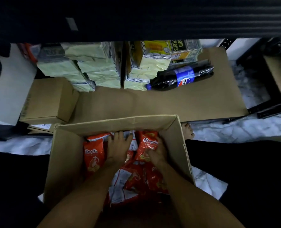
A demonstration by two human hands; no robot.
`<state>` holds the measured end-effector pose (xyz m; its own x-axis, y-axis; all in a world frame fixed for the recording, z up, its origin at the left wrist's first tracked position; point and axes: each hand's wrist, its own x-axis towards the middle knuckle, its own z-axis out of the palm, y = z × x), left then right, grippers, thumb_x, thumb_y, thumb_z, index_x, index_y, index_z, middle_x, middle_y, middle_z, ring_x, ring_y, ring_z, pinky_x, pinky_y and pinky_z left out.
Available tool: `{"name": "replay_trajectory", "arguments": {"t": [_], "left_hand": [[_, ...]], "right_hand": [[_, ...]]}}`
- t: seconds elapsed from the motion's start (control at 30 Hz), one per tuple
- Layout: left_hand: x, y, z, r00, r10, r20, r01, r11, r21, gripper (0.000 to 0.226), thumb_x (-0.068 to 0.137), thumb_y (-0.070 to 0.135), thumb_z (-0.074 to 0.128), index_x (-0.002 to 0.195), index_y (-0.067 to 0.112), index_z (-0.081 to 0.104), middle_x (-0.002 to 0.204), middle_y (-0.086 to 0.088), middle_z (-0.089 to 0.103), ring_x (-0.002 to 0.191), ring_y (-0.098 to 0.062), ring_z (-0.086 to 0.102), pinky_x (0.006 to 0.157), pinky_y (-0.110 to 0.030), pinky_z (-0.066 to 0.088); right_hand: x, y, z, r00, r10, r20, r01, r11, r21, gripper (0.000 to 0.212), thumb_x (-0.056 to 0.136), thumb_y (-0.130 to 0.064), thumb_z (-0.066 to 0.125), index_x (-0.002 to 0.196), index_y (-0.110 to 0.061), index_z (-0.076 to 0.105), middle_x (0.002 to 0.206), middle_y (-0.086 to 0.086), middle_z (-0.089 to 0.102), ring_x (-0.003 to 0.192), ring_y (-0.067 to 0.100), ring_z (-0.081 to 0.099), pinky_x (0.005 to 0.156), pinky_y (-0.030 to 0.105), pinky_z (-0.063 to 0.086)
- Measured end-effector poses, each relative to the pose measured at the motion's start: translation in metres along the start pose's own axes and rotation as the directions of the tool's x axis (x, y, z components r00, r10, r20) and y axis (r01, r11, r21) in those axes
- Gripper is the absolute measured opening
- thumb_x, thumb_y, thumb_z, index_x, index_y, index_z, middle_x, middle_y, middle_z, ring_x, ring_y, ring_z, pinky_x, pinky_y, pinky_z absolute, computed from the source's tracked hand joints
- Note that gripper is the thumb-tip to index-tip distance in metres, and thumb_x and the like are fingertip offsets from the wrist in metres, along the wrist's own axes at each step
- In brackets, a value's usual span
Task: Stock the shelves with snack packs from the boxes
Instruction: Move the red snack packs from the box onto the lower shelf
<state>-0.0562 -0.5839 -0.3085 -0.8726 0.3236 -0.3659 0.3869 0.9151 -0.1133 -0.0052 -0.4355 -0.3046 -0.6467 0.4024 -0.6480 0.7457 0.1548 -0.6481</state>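
An open cardboard box [67,155] sits between my knees, holding several red snack packs. My left hand [118,147] lies flat with straight fingers on the packs at the box's far end. My right hand [156,153] grips an upright red snack pack [147,143] near the box's right wall. Another red pack [93,155] stands against the left side. More packs [136,180] lie under my forearms. Beyond the box, the lowest shelf [194,102] is lined with brown cardboard.
At the back of the shelf stand several pale green cracker packs [95,66] and yellow cracker boxes [154,55]. A Pepsi bottle [179,78] lies on its side on the shelf. A closed brown carton [51,99] sits on the shelf's left. A bare foot [188,130] shows right of the box.
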Motion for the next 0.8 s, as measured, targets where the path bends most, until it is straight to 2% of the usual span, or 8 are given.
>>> {"name": "replay_trajectory", "arguments": {"t": [0.13, 0.2, 0.33, 0.4, 0.47, 0.6, 0.7, 0.8], "left_hand": [[-0.012, 0.010, 0.025, 0.995, -0.098, 0.007, 0.097, 0.972, -0.213, 0.070, 0.072, 0.012, 0.069, 0.136, 0.023, 0.044, 0.127, -0.014, 0.051, 0.113, -0.035, 0.053, 0.092, -0.046, 0.043], [-0.016, 0.008, 0.033, 0.986, -0.164, -0.040, 0.128, 0.881, -0.455, 0.060, 0.073, 0.006, 0.064, 0.130, 0.016, 0.049, 0.119, -0.015, 0.058, 0.109, -0.037, 0.056, 0.089, -0.044, 0.045], [-0.019, -0.002, 0.019, 0.926, -0.376, -0.002, 0.143, 0.358, -0.923, 0.033, 0.083, 0.001, 0.062, 0.113, 0.011, 0.054, 0.101, -0.010, 0.065, 0.092, -0.029, 0.060, 0.078, -0.040, 0.048], [-0.027, -0.006, 0.011, 0.899, -0.421, 0.117, 0.150, 0.046, -0.988, 0.020, 0.088, 0.000, 0.062, 0.100, 0.016, 0.056, 0.092, -0.004, 0.066, 0.086, -0.025, 0.062, 0.079, -0.038, 0.051], [-0.038, -0.012, 0.012, 0.883, -0.430, 0.188, 0.154, -0.113, -0.982, 0.017, 0.091, 0.002, 0.060, 0.097, 0.018, 0.060, 0.092, -0.004, 0.068, 0.089, -0.028, 0.065, 0.079, -0.037, 0.052], [-0.064, -0.019, 0.031, 0.853, -0.426, 0.302, 0.247, -0.181, -0.952, 0.052, 0.092, 0.012, 0.060, 0.137, 0.031, 0.044, 0.129, -0.008, 0.055, 0.111, -0.031, 0.058, 0.091, -0.048, 0.052], [-0.087, -0.017, 0.018, 0.860, -0.425, 0.283, 0.258, -0.115, -0.959, 0.047, 0.094, 0.008, 0.058, 0.129, 0.038, 0.050, 0.125, -0.004, 0.053, 0.109, -0.029, 0.059, 0.087, -0.047, 0.054], [-0.103, -0.013, -0.006, 0.888, -0.213, 0.407, 0.345, -0.274, -0.898, 0.054, 0.088, 0.020, 0.070, 0.133, 0.039, 0.047, 0.125, 0.003, 0.052, 0.102, -0.023, 0.062, 0.071, -0.041, 0.060]], "right_hand": [[0.011, 0.014, 0.000, 0.994, 0.100, -0.033, -0.100, 0.995, -0.014, 0.071, 0.082, 0.007, 0.053, 0.145, -0.024, 0.043, 0.135, 0.003, 0.049, 0.118, 0.015, 0.047, 0.095, 0.021, 0.038], [0.011, 0.025, 0.002, 0.994, 0.097, -0.057, -0.097, 0.995, 0.004, 0.076, 0.078, 0.003, 0.055, 0.143, -0.033, 0.043, 0.136, 0.002, 0.052, 0.117, 0.019, 0.052, 0.099, 0.029, 0.044], [0.040, 0.056, 0.010, 0.996, 0.086, -0.014, -0.083, 0.988, 0.126, 0.079, 0.069, -0.002, 0.062, 0.137, -0.039, 0.047, 0.128, 0.007, 0.060, 0.109, 0.027, 0.060, 0.095, 0.044, 0.052], [0.018, 0.034, 0.005, 0.998, 0.059, 0.016, -0.060, 0.994, 0.090, 0.073, 0.064, -0.008, 0.061, 0.133, -0.032, 0.054, 0.125, 0.008, 0.063, 0.108, 0.028, 0.061, 0.095, 0.045, 0.052], [0.002, 0.020, 0.000, 0.999, 0.025, 0.044, -0.027, 0.999, 0.044, 0.072, 0.068, -0.005, 0.060, 0.136, -0.026, 0.054, 0.120, 0.006, 0.064, 0.107, 0.028, 0.061, 0.095, 0.043, 0.052], [-0.020, 0.012, -0.006, 0.998, -0.048, 0.047, 0.049, 0.998, -0.027, 0.068, 0.073, -0.002, 0.062, 0.135, -0.029, 0.054, 0.124, 0.005, 0.063, 0.110, 0.024, 0.061, 0.097, 0.038, 0.050], [-0.034, 0.014, -0.006, 0.992, -0.085, 0.091, 0.086, 0.996, -0.014, 0.070, 0.073, -0.004, 0.068, 0.136, -0.032, 0.054, 0.125, 0.006, 0.063, 0.109, 0.024, 0.062, 0.096, 0.041, 0.052], [-0.048, 0.019, -0.008, 0.990, -0.124, 0.074, 0.122, 0.992, 0.027, 0.072, 0.069, -0.009, 0.066, 0.135, -0.035, 0.054, 0.124, 0.006, 0.063, 0.109, 0.024, 0.062, 0.095, 0.042, 0.053]]}}
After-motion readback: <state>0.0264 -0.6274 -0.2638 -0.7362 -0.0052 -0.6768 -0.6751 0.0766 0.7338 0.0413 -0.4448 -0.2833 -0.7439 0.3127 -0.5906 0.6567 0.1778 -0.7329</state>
